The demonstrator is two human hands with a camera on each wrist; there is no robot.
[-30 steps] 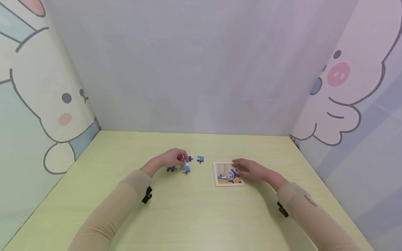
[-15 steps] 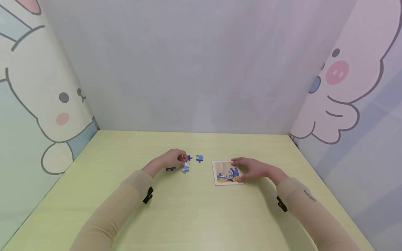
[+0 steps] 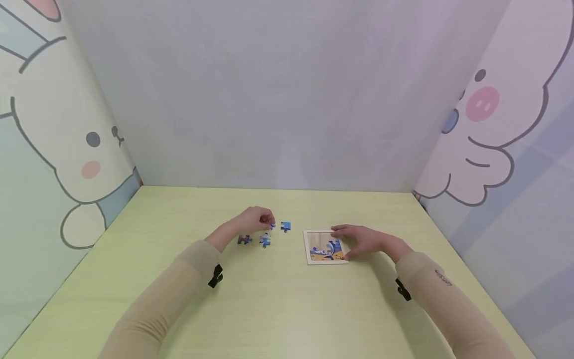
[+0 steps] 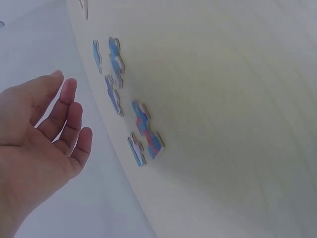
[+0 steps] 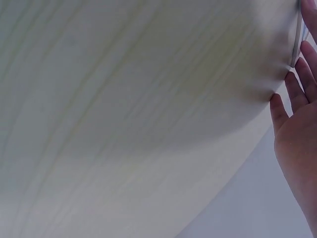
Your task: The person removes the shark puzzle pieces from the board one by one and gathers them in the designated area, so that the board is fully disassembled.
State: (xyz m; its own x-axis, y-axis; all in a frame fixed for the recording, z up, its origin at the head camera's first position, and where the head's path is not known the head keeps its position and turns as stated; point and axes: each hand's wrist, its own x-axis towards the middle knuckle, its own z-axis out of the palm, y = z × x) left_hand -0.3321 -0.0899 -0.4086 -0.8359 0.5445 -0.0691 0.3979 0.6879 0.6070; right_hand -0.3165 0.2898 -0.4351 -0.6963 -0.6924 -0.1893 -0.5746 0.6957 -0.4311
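Observation:
My left hand point(image 3: 256, 219) hovers over jigsaw pieces left of the middle. In the left wrist view its fingers are loosely bent, with no piece visible between them. Beneath the fingertips a dark blue piece point(image 3: 272, 226) is partly covered. Nearer lies a light blue and white piece point(image 3: 265, 240). Red and blue pieces point(image 4: 147, 130) lie close to the wrist. My right hand point(image 3: 360, 240) rests at the right side of a square puzzle frame point(image 3: 308, 255). Its fingers touch the top right edge and the thumb the lower right. Joined pieces point(image 3: 327, 252) fill the frame's lower part; bare wood shows above.
Another blue piece point(image 3: 285, 227) lies between the left hand and the frame. Everything sits on a pale yellow-green table point(image 3: 287, 309). A grey cloth wall point(image 3: 278, 99) closes off the back, with cartoon-printed sides at left and right.
My left hand has released the light blue and white piece and moved away and rightward to the dark blue one. My right thumb has slid from the joined pieces toward the frame's lower right edge.

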